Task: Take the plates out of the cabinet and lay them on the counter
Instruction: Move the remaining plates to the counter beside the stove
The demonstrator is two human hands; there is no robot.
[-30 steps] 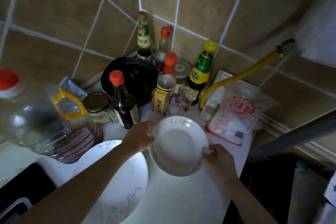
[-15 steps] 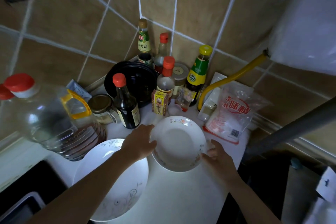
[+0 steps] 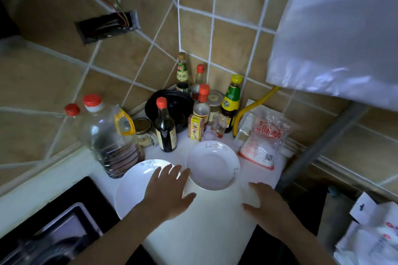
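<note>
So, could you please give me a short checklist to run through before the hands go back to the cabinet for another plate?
1. Deep floral plate flat on the counter: ok.
2. Left hand has no grip on it, fingers spread: ok.
3. Right hand empty and open: ok.
4. Large flat plate on the counter beside the deep one: ok.
5. Deep plate apart from the dark sauce bottle and seasoning bag: ok.
6. Plates left in the cabinet: cannot tell, it is out of view.
</note>
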